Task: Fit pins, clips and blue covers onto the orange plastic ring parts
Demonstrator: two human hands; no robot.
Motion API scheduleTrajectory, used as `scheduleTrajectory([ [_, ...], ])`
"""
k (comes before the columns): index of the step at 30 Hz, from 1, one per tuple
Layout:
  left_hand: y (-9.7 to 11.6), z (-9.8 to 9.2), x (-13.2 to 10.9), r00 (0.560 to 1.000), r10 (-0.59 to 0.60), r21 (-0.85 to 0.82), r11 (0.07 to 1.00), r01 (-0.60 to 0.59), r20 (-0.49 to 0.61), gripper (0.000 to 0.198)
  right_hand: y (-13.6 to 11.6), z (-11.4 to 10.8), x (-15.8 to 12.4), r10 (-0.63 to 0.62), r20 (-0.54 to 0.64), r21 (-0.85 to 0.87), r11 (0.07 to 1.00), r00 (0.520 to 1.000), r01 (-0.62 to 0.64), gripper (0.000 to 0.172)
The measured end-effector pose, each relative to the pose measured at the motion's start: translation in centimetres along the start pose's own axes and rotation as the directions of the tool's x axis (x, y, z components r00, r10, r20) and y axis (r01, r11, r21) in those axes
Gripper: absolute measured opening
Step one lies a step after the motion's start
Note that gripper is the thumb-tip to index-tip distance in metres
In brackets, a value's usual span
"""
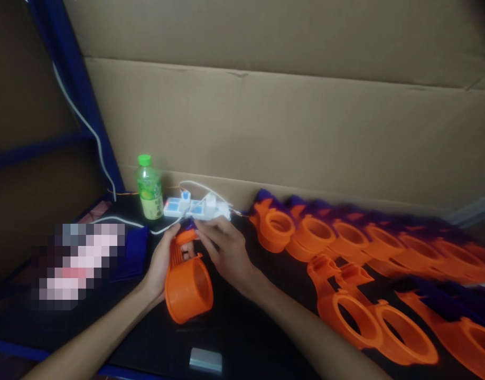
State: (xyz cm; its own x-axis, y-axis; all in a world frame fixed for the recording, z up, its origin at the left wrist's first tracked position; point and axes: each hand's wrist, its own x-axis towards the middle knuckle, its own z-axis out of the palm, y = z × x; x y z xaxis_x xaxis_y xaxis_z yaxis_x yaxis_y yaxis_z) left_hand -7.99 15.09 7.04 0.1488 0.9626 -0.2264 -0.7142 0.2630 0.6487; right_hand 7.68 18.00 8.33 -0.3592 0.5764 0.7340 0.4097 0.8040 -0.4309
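Note:
An orange plastic holder (pixel 187 290) with a round ring at its lower end is held above the black table. My left hand (pixel 161 264) is wrapped round its narrow upper part from the left. At the holder's top is a small dark purple piece (pixel 188 226). My right hand (pixel 226 248) has its fingers pinched together at this piece, from the right. The fingertips partly hide the piece, so its shape is unclear.
Rows of orange holders with purple parts (pixel 314 232) fill the right side; two plain orange ones (pixel 353 316) lie nearer. A green-capped bottle (pixel 150 192), white power strip (pixel 197 208), blue item (pixel 130 253) and small grey block (pixel 205 360) lie around. Cardboard (pixel 266 126) stands behind.

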Motion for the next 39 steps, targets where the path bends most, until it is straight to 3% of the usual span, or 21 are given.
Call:
scheduleTrajectory([
  [4, 0.0, 0.2, -0.3, 0.999, -0.014, 0.021, 1.000, 0.013, 0.037, 0.036, 0.4, 0.1, -0.6, -0.064, -0.018, 0.005, 0.998, 0.998, 0.064, 0.033],
  [9, -0.4, 0.0, -0.3, 0.991, -0.076, 0.000, 0.997, 0.077, 0.107, 0.044, 0.1, 0.4, -1.3, -0.055, -0.054, 0.100, 0.993, 0.997, 0.060, 0.042],
  [13, -0.3, -0.1, -0.4, 0.977, -0.123, -0.020, 0.992, 0.128, 0.176, 0.044, 0.2, 0.6, -1.3, -0.051, -0.075, 0.120, 0.991, 0.996, 0.060, 0.039],
  [19, -0.1, 0.2, -0.2, 0.977, -0.090, -0.045, 0.994, 0.100, 0.195, 0.043, 0.1, 0.5, -0.8, -0.049, -0.057, 0.152, 0.987, 0.997, 0.057, 0.039],
  [23, 0.1, 0.4, 0.5, 0.993, -0.019, -0.030, 0.999, 0.023, 0.115, 0.031, 0.0, -0.9, 0.2, -0.073, -0.003, -0.091, 0.993, 0.997, 0.073, 0.037],
  [27, 0.6, 0.1, 1.0, 0.993, 0.083, 0.099, 0.991, -0.092, 0.086, 0.034, -0.6, -1.8, 1.4, -0.054, 0.110, -0.366, 0.926, 0.993, 0.091, 0.034],
  [29, 0.8, 0.0, 1.1, 0.990, 0.070, 0.117, 0.990, -0.085, 0.120, 0.036, -1.1, -1.8, 1.9, -0.056, 0.149, -0.299, 0.949, 0.987, 0.099, 0.031],
  [32, 1.3, 0.1, 1.1, 0.991, 0.083, 0.043, 0.995, -0.088, 0.105, 0.035, -1.5, -1.5, 2.7, -0.026, 0.105, -0.016, 0.999, 0.994, 0.028, 0.024],
  [35, 2.1, 0.3, 0.8, 0.995, 0.078, -0.084, 0.994, -0.072, 0.066, 0.031, -1.1, -0.6, 3.4, 0.186, 0.007, 0.198, 0.963, 0.983, -0.184, 0.024],
  [37, 2.9, 0.4, 0.5, 0.989, 0.112, -0.128, 0.987, -0.099, 0.101, 0.033, -0.5, 0.5, 3.6, 0.276, 0.014, 0.242, 0.932, 0.961, -0.271, 0.029],
  [39, 3.5, 0.3, 0.1, 0.974, 0.168, -0.151, 0.978, -0.145, 0.154, 0.035, -0.1, 2.0, 3.4, 0.255, 0.072, 0.227, 0.937, 0.964, -0.265, 0.028],
])
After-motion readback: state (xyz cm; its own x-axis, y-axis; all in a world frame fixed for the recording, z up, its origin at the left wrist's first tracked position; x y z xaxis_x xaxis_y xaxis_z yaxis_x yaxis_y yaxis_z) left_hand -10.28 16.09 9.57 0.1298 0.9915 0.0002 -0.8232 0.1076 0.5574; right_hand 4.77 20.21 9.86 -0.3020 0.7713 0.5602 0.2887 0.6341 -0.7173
